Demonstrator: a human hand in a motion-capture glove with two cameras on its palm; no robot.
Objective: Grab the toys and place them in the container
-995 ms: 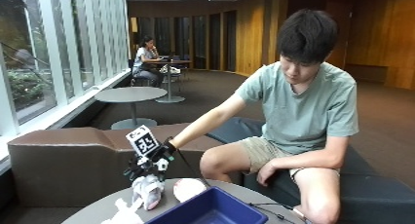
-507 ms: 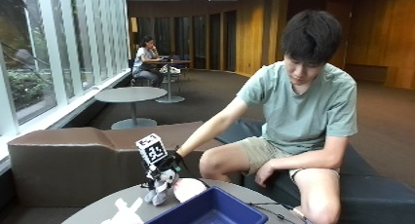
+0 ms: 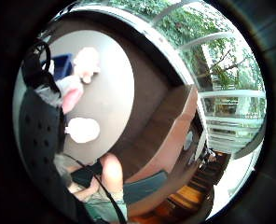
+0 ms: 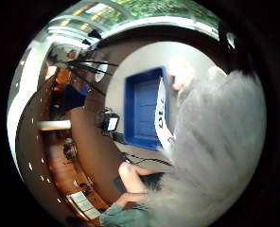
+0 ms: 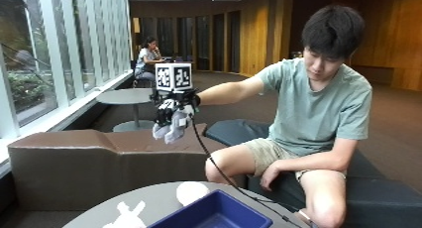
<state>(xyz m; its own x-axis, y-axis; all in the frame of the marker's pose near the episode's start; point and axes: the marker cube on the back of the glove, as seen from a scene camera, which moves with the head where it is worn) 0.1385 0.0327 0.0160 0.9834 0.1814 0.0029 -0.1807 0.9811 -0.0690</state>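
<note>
In the outside view my gloved right hand [image 5: 173, 105] is raised high above the round table [image 5: 105, 210] and grips a grey plush toy [image 5: 170, 128] that hangs below it. The blue container [image 5: 217, 214] stands on the table's near side. A white figure toy [image 5: 125, 217] and a white round toy [image 5: 191, 192] lie on the table beside the container. The thumb side palm view is largely filled by the grey plush toy [image 4: 215, 156], with the blue container [image 4: 144, 109] far below. In the little finger side palm view the white round toy [image 3: 82, 129] and the figure toy [image 3: 86, 63] lie on the table.
A brown padded bench [image 5: 92, 158] curves behind the table, under the raised hand. The person sits on a dark seat [image 5: 369, 188] to the right, bare hand on a knee. A black cable [image 5: 211, 163] hangs from the glove down to the table.
My hand has lifted the grey plush toy off the table and carried it well up above it. The two white toys and the container stay in place.
</note>
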